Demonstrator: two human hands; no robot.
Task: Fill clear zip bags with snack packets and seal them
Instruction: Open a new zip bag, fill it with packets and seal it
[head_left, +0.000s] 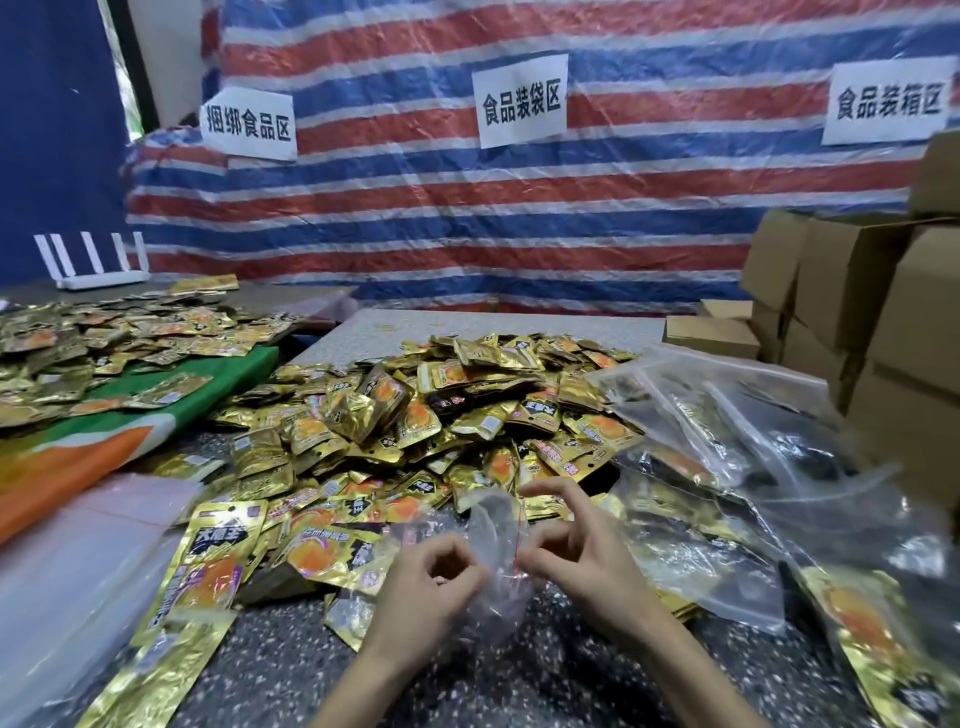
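Note:
An empty clear zip bag (496, 540) with a thin red line at its mouth hangs between my two hands above the speckled table. My left hand (426, 582) pinches its left edge with curled fingers. My right hand (566, 551) pinches the right edge between thumb and forefinger, the other fingers raised. Just behind the bag lies a big heap of gold snack packets (441, 415) printed with orange. Several larger gold packets (213, 561) lie flat at the near left.
Clear zip bags holding packets (727, 467) are piled on the right, and one (872, 639) lies at the near right. A stack of empty clear bags (78, 571) sits at the left. More packets cover a green and orange cloth (104, 436). Cardboard boxes (857, 291) stand at the far right.

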